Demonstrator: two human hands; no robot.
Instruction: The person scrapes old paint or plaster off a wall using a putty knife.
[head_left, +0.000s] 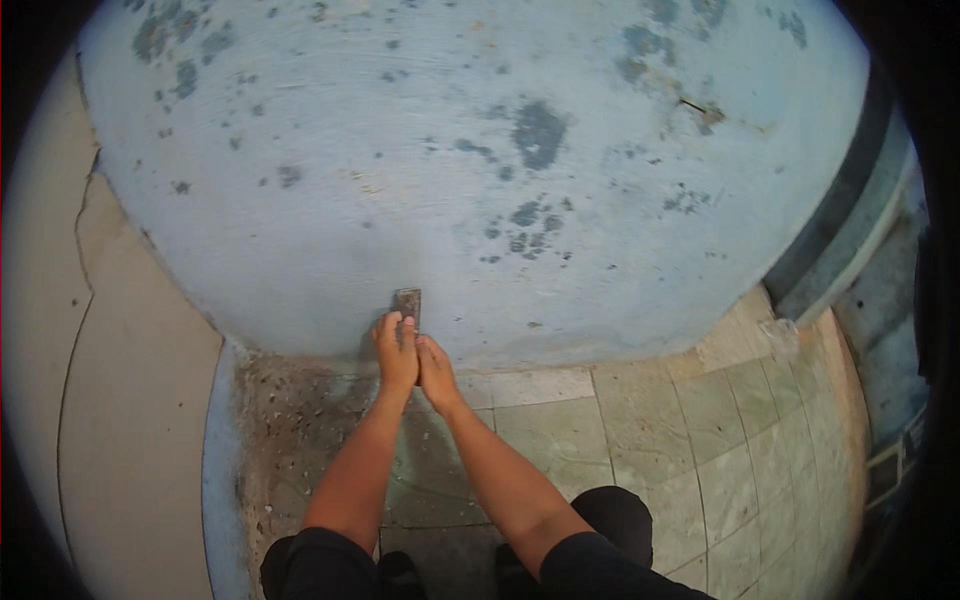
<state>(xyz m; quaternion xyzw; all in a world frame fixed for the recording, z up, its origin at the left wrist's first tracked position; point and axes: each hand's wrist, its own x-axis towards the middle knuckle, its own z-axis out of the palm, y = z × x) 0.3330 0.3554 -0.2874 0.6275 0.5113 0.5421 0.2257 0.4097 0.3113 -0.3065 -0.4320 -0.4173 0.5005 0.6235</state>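
A narrow brown block (408, 301), perhaps a sanding block or scraper, stands upright against the lower part of a pale blue painted wall (322, 247). My left hand (395, 352) grips it, with fingers along its sides. Close beside, my right hand (437, 373) also holds its lower part. Both hands hide most of the block, so its full shape cannot be told. Grey patches (538, 135) of bared plaster mark the wall above.
A nail-like metal piece (691, 105) juts from the wall at upper right. Debris (300, 420) litters the floor's left corner. Greenish tiles (555, 435) cover the floor. A cracked beige wall (142, 375) borders the left; a dark vertical band (832, 202) edges the right.
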